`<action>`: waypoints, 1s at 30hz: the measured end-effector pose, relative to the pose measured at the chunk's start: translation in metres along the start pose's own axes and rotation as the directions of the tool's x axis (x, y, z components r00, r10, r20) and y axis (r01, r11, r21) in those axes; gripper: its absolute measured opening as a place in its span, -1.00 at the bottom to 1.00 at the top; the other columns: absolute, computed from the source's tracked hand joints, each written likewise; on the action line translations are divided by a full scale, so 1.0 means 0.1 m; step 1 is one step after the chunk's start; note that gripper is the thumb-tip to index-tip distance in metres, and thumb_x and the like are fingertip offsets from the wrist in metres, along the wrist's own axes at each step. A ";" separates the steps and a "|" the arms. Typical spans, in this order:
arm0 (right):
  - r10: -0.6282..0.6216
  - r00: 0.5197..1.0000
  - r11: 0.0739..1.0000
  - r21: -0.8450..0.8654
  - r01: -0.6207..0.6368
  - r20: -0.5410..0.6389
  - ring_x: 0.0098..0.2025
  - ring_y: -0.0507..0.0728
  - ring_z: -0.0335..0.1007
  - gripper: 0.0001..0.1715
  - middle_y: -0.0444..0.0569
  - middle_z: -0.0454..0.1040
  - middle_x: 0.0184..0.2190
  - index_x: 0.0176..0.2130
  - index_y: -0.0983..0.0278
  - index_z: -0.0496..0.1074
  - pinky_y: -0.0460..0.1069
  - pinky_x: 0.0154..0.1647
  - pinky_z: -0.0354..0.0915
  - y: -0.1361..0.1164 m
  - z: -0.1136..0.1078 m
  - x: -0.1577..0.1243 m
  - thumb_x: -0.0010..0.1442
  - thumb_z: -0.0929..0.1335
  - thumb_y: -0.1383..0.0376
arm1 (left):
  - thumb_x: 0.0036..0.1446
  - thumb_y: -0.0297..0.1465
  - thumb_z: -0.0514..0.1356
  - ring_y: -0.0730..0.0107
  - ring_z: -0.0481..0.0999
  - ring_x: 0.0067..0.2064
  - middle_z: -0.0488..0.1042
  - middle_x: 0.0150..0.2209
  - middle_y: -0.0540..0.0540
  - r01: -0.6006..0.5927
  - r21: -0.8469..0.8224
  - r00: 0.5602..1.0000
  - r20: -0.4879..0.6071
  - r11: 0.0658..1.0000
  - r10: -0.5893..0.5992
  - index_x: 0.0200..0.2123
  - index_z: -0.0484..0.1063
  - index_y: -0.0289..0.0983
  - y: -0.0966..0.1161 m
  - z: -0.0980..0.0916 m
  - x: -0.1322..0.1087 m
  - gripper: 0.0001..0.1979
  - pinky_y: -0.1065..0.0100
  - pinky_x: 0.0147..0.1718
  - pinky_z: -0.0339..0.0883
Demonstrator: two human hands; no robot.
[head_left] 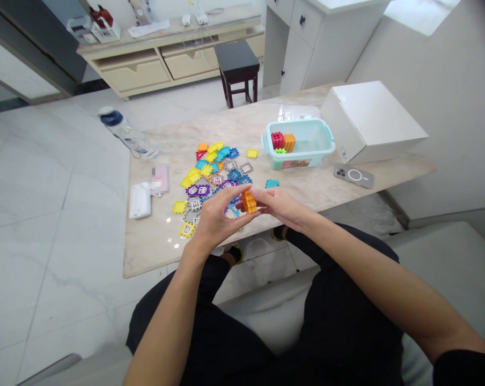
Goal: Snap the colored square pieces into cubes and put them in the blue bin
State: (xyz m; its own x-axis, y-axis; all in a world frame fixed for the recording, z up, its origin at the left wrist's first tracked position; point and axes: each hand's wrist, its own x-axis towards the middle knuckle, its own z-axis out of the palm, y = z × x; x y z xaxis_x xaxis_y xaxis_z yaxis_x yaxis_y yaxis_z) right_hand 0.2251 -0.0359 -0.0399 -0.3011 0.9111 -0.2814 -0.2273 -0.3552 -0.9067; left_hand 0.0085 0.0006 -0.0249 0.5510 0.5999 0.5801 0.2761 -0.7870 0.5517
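Between my two hands is a small stack of orange notched-edge puzzle tiles (249, 201), held above the table's near edge. My left hand (223, 215) grips the stack from the left, thumb and fingers closed about it. From the right, the fingers of my right hand (281, 206) are closed on the same stack. A loose pile of notched tiles (206, 170) in yellow, blue, purple, grey and other colours spreads just beyond and left of my hands. One teal tile (272, 183) lies apart, beyond my right hand.
A light-blue bin (301, 166) holding red, orange and green tile pieces stands at the back right of the table (154, 252). Close by are a white box (381, 120) and a phone (354, 176). Left are a water bottle (127, 134) and a white packet (140, 201).
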 end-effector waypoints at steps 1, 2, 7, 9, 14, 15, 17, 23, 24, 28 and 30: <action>0.010 1.000 1.000 0.030 -0.009 -0.002 0.06 0.30 0.65 -0.16 0.12 0.76 -0.05 -0.12 0.22 0.73 0.08 -0.01 0.50 -0.01 0.00 0.00 0.23 0.51 -0.47 | 0.30 -0.21 0.56 0.08 0.79 0.14 0.75 0.16 -0.20 -0.003 0.007 1.000 -0.010 1.000 0.003 0.30 0.58 -0.15 0.00 0.00 0.00 -0.43 0.12 0.18 0.66; 0.020 1.000 0.998 0.062 -0.019 -0.005 0.06 0.30 0.65 -0.14 0.13 0.77 -0.04 -0.10 0.22 0.73 0.08 -0.03 0.50 -0.02 0.01 0.00 0.26 0.46 -0.48 | 0.30 -0.20 0.57 0.08 0.79 0.15 0.75 0.17 -0.20 -0.004 0.012 1.000 -0.018 1.000 0.005 0.31 0.58 -0.15 0.00 -0.01 0.00 -0.42 0.11 0.20 0.66; 0.014 1.000 0.998 0.054 -0.012 -0.024 0.05 0.29 0.64 -0.25 0.11 0.77 -0.02 -0.03 0.21 0.71 0.05 -0.09 0.47 -0.04 -0.02 -0.03 0.28 0.51 -0.37 | 0.28 -0.22 0.58 0.06 0.77 0.20 0.73 0.21 -0.21 -0.024 0.035 0.998 -0.053 0.999 0.026 0.37 0.52 -0.13 -0.03 -0.01 -0.01 -0.35 0.10 0.24 0.65; -0.003 1.000 1.000 -0.010 0.003 -0.010 0.03 0.27 0.63 -0.31 0.08 0.76 -0.05 -0.08 0.21 0.72 0.05 -0.07 0.47 -0.04 -0.03 -0.05 0.26 0.55 -0.32 | 0.30 -0.25 0.57 0.06 0.76 0.22 0.73 0.21 -0.20 -0.028 0.030 0.998 -0.050 0.999 0.030 0.40 0.49 -0.11 -0.03 0.00 -0.02 -0.33 0.09 0.26 0.64; -0.028 1.000 0.992 -0.126 0.027 -0.004 -0.06 0.20 0.58 -0.31 0.00 0.72 -0.11 -0.12 0.19 0.71 0.06 -0.06 0.48 -0.04 -0.03 -0.07 0.22 0.57 -0.34 | 0.30 -0.27 0.57 0.08 0.74 0.20 0.73 0.20 -0.17 -0.045 0.030 0.998 -0.039 0.999 0.046 0.39 0.48 -0.07 -0.03 0.01 -0.01 -0.34 0.03 0.25 0.61; -0.034 0.999 0.990 -0.137 0.033 -0.002 -0.07 0.19 0.58 -0.31 -0.01 0.71 -0.11 -0.10 0.19 0.71 0.05 -0.07 0.48 -0.04 -0.02 -0.07 0.22 0.58 -0.34 | 0.29 -0.27 0.57 0.08 0.74 0.20 0.73 0.19 -0.16 -0.050 0.041 0.998 -0.040 0.998 0.051 0.37 0.49 -0.06 -0.03 0.01 -0.01 -0.36 0.01 0.25 0.60; -0.048 0.999 0.988 -0.150 0.047 -0.001 -0.11 0.17 0.56 -0.32 -0.03 0.69 -0.12 -0.07 0.19 0.71 0.05 -0.09 0.48 -0.04 -0.02 -0.06 0.20 0.60 -0.31 | 0.29 -0.27 0.57 0.08 0.72 0.19 0.74 0.17 -0.14 -0.056 0.061 0.998 -0.039 0.997 0.059 0.35 0.50 -0.06 -0.03 0.01 0.00 -0.37 -0.01 0.26 0.58; -0.065 0.998 0.984 -0.165 0.067 0.020 -0.19 0.13 0.50 -0.37 -0.05 0.65 -0.21 -0.12 0.22 0.69 0.03 -0.11 0.43 -0.06 -0.02 -0.07 0.20 0.60 -0.25 | 0.28 -0.19 0.57 0.05 0.71 0.18 0.75 0.14 -0.14 -0.034 0.112 0.999 -0.008 0.993 0.035 0.35 0.48 -0.08 -0.02 0.00 -0.01 -0.35 -0.03 0.25 0.54; -0.069 0.997 0.984 -0.161 0.072 0.025 -0.19 0.14 0.50 -0.38 -0.05 0.65 -0.22 -0.13 0.22 0.69 0.03 -0.11 0.43 -0.06 -0.01 -0.07 0.21 0.60 -0.24 | 0.28 -0.20 0.57 0.05 0.71 0.17 0.75 0.14 -0.14 -0.039 0.108 0.999 -0.009 0.993 0.040 0.35 0.48 -0.07 -0.02 0.01 -0.01 -0.35 -0.02 0.25 0.54; -0.078 0.997 0.985 -0.149 0.082 0.028 -0.15 0.16 0.53 -0.44 -0.05 0.65 -0.21 -0.15 0.21 0.69 0.04 -0.06 0.45 -0.07 -0.01 -0.08 0.22 0.60 -0.20 | 0.27 -0.21 0.58 0.05 0.71 0.17 0.75 0.14 -0.15 -0.056 0.080 0.998 -0.020 0.995 0.058 0.36 0.47 -0.07 -0.02 0.02 -0.02 -0.33 -0.02 0.24 0.54; -0.079 0.997 0.985 -0.149 0.082 0.025 -0.12 0.17 0.54 -0.44 -0.05 0.66 -0.19 -0.13 0.21 0.70 0.05 -0.04 0.46 -0.07 0.00 -0.09 0.22 0.60 -0.19 | 0.28 -0.20 0.57 0.03 0.71 0.18 0.75 0.14 -0.15 -0.037 0.081 0.999 -0.011 0.996 0.038 0.37 0.47 -0.07 -0.03 0.02 -0.02 -0.33 -0.05 0.25 0.54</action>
State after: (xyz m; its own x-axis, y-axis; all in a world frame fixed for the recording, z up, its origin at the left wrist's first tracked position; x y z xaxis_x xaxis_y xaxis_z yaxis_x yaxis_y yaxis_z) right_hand 0.2298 -0.0411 -0.0308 -0.3050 0.9309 -0.2010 -0.1108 -0.2443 -0.9634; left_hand 0.0084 0.0014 -0.0292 0.5521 0.5713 0.6073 0.3185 -0.8177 0.4796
